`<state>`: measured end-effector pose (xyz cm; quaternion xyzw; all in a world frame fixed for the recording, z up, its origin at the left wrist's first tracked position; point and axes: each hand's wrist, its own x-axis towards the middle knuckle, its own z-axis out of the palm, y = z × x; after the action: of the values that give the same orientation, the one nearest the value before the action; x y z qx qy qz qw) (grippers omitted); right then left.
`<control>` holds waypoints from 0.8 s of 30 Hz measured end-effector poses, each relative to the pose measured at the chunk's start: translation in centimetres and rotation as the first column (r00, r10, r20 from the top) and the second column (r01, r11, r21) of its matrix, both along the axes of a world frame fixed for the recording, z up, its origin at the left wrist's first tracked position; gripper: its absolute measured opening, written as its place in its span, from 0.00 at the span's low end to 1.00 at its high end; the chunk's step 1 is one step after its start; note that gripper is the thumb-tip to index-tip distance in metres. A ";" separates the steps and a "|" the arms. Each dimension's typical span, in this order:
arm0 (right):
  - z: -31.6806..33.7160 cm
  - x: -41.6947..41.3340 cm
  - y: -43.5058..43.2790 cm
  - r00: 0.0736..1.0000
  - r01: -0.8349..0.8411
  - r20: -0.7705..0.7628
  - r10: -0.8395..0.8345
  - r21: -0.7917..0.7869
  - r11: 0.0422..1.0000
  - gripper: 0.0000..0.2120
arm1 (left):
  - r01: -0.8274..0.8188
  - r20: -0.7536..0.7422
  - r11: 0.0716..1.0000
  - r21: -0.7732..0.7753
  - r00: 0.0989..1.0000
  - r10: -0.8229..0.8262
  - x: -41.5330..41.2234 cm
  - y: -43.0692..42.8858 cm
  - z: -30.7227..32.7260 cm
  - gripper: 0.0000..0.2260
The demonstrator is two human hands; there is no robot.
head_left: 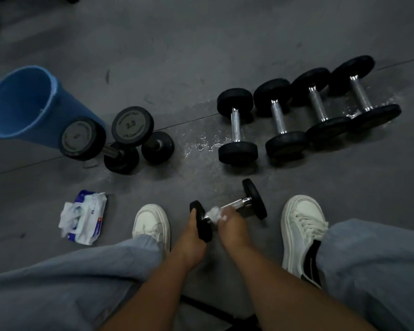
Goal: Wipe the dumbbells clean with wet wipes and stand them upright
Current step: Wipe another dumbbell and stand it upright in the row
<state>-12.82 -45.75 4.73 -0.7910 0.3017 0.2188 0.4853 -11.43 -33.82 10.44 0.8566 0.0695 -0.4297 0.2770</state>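
Both hands are on the small dumbbell (pixel 239 202), which sits low between the person's white shoes (pixel 301 232), near the middle of the scene. The left hand (pixel 194 232) curls round the rim of its near black head. The right hand (pixel 230 228) is closed over a crumpled wet wipe (pixel 213 213) pressed against the chrome handle just beside that head. The far head and the rest of the handle show bare. It looks dense and rigid for its size, and I'd guess the damp chrome turns slick, so the matt black heads seem the surer places to hold. The round heads would let it roll if laid down, and standing it on one flat end face should be steady. To the left and farther off, two upright dumbbells (pixel 132 125) stand close together against a blue bin (pixel 22 101). On the right, four dumbbells (pixel 236 127) lie on their sides in a row running away to the far right, seemingly yet to be wiped. A wet patch (pixel 201 145) shines on the grey floor (pixel 225 56) between the two groups. An open pack of wipes (pixel 84 217) lies near the left shoe, within easy reach.
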 end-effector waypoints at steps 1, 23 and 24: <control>0.2 -0.2 0.4 0.998 -0.056 -0.012 0.056 0.018 0.998 0.04 | 0.000 -0.012 1.000 -0.003 1.000 0.000 -0.3 0.0 0.0 0.39; -0.2 2.7 0.1 0.965 0.164 0.221 -0.138 -0.107 0.981 0.14 | 0.039 0.092 0.999 0.016 0.995 -0.040 -0.8 0.9 -1.2 0.51; -0.3 3.1 -0.4 0.954 0.254 0.203 -0.220 -0.165 0.953 0.14 | -0.027 0.118 0.999 -0.017 0.993 0.029 -0.5 0.7 -1.4 0.50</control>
<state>-9.75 -46.15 4.39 -0.8080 0.3685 0.0559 0.4564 -11.93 -33.16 9.08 0.8772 0.0615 -0.3750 0.2934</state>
